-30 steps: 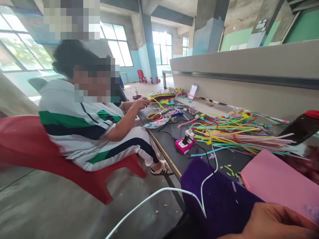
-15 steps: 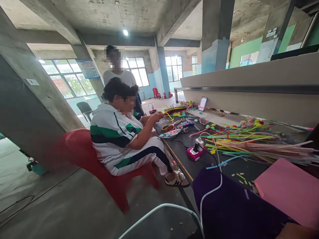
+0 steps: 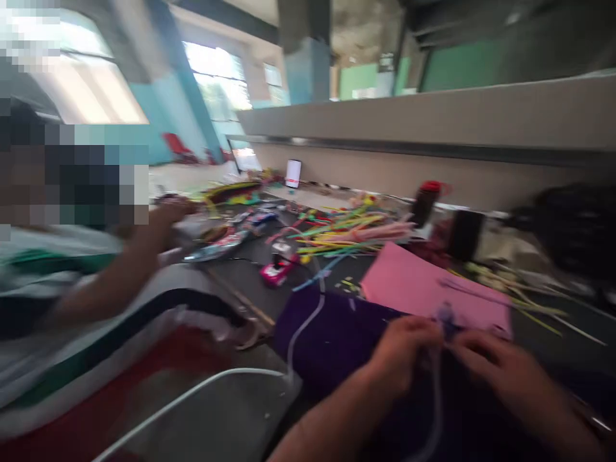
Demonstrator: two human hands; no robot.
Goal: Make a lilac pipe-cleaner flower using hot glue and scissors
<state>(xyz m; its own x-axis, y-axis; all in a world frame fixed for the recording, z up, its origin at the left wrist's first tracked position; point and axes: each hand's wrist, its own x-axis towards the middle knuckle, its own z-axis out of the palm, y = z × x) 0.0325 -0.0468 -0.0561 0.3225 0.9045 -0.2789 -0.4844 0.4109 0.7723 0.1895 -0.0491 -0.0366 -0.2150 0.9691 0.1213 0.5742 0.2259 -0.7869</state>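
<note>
My left hand (image 3: 404, 350) is closed in a pinch on a small purple piece (image 3: 445, 314), whose shape is smeared by motion. Under these fingers hangs a pale, thin strand (image 3: 436, 401); whether it joins the purple piece I cannot tell. My right hand (image 3: 495, 362) meets the same piece from the right, thumb and finger pressed together at its base. Both hands are over the near edge of a pink sheet (image 3: 433, 282) and a dark purple cloth (image 3: 332, 333).
Bundles of coloured pipe cleaners (image 3: 356, 228) lie beyond the sheet. A pink power adapter (image 3: 279, 269) has a white cable (image 3: 308, 321) running over the table edge. A phone (image 3: 293, 173) leans at the back. A co-worker's arm (image 3: 115, 276) is on the left.
The view has swung right and down toward the table. Both my hands now show with the small purple piece; before, only a bit of skin showed at the bottom right corner.
</note>
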